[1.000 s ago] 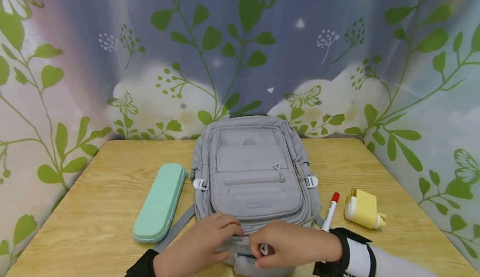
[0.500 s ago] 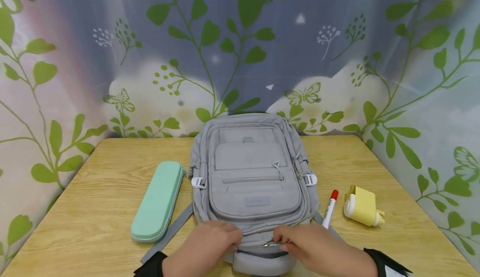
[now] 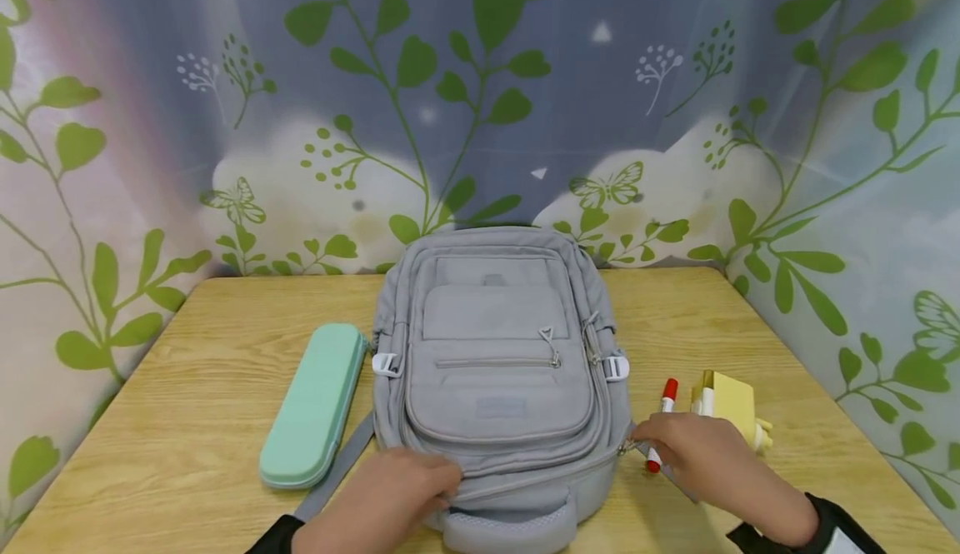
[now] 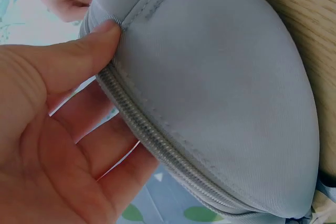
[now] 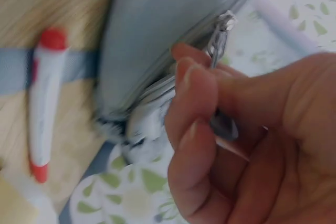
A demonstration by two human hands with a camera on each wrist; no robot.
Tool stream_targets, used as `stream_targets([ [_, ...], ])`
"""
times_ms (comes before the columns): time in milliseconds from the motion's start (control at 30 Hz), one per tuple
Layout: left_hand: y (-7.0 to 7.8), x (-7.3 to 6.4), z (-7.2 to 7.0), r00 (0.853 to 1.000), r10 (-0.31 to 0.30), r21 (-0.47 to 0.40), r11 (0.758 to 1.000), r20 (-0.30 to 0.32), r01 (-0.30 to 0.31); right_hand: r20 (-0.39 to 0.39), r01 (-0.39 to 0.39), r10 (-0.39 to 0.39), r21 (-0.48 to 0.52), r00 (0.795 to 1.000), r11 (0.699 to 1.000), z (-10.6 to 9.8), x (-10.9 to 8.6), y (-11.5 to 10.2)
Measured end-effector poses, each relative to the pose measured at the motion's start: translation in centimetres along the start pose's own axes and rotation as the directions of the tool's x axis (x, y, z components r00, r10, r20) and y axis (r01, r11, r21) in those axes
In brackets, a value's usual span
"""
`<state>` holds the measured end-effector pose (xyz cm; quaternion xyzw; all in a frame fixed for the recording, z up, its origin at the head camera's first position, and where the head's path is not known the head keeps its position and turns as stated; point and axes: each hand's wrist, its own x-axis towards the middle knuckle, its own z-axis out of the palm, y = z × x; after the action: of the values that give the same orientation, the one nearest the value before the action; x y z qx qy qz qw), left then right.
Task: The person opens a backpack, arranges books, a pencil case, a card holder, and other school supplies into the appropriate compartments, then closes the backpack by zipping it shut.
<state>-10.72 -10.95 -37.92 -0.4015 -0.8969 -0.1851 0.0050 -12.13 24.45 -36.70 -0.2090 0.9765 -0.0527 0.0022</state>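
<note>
A grey backpack (image 3: 495,312) lies front up on the wooden table, its top toward the back. At its lower left, my left hand (image 3: 386,491) pinches the fabric edge beside a long zipper (image 4: 163,145). In the left wrist view the thumb presses on top and the other fingers lie behind the edge; the zipper's teeth look joined there. At the bag's lower right side, my right hand (image 3: 708,458) pinches a metal zipper pull (image 5: 218,43) between thumb and curled fingers. A dark tip of the pull shows below the fingers in the right wrist view.
A mint-green case (image 3: 315,408) lies left of the backpack, beside a grey strap (image 3: 337,471). On the right, a white marker with red ends (image 3: 668,400) and a yellow-and-white object (image 3: 731,400) are close behind my right hand. A leaf-patterned curtain (image 3: 480,104) surrounds the table.
My right hand has moved right with the zipper pull, from the bag's lower middle to its right side. A dark gap below the zipper no longer shows. The left hand has shifted slightly left.
</note>
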Motion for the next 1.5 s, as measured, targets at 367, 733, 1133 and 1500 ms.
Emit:
stream_targets([
  [367,-0.5,-0.2,0.1,0.999,-0.008,-0.109,0.994,0.050,0.014,-0.107,-0.136,0.127,-0.079,0.986,0.988,1.4,4.7,3.2],
  [733,-0.8,-0.4,0.3,0.992,-0.058,-0.107,0.992,0.108,0.070,-0.063,-0.166,0.161,-0.097,0.985,0.981,1.2,9.2,4.9],
  [1133,-1.1,0.5,0.6,0.984,-0.058,-0.086,0.994,0.171,0.074,0.096,-0.014,0.017,-0.031,0.995,0.999,0.7,11.2,6.8],
  [1500,-1.1,5.4,-5.1,0.988,0.139,0.030,0.990,0.068,-0.141,-0.065,0.118,-0.124,-0.095,0.990,0.988,-2.0,9.2,2.7],
])
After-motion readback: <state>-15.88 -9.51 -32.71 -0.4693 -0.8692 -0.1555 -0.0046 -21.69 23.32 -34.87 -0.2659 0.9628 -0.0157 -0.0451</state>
